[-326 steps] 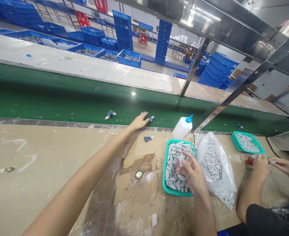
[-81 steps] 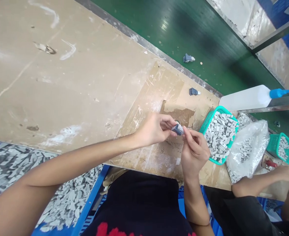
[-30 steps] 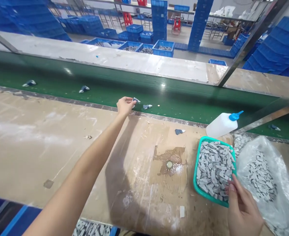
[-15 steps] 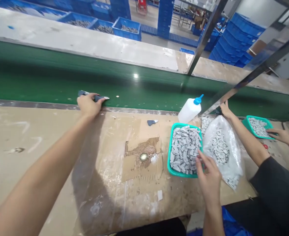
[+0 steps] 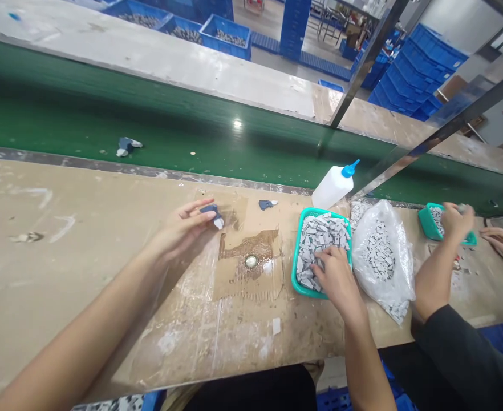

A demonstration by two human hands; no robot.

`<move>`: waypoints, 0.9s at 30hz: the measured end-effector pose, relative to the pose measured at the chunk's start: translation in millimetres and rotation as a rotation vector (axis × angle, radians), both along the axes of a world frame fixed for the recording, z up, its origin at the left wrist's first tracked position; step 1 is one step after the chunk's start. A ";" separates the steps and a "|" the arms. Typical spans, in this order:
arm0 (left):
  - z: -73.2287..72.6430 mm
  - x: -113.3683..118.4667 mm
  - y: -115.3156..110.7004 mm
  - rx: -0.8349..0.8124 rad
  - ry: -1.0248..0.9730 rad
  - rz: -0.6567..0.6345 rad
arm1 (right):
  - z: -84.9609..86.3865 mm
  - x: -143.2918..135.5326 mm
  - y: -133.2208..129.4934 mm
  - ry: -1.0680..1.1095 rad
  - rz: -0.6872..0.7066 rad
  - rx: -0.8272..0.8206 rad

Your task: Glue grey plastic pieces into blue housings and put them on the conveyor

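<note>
My left hand is above the cardboard-covered bench, closed on a small dark blue-grey plastic part with a white tip. To the right, my right hand reaches into a green basket, its thumb and fingers pinching among small grey pieces; the fingertips are partly hidden. A similar dark part with a white end lies on the bench behind the basket's left side. Another dark and white part rests on the green conveyor belt.
A white squeeze bottle with a blue nozzle stands behind the basket. Right of it lies a clear bag of grey pieces. A co-worker's hand is over a second green basket. A metal post rises beyond the belt.
My left hand has left the belt and come back over the bench; a part now lies on the belt. My right hand has moved left, deeper into the basket. The co-worker's arm has withdrawn from the belt.
</note>
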State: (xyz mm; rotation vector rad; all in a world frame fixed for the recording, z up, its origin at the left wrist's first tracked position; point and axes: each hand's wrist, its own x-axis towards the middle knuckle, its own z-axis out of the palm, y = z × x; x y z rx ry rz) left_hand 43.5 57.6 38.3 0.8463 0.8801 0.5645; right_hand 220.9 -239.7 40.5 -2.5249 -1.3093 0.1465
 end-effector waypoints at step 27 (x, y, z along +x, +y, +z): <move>-26.0 -38.0 -71.1 -0.220 -0.341 -0.408 | 10.3 -117.3 37.0 0.690 -0.349 0.561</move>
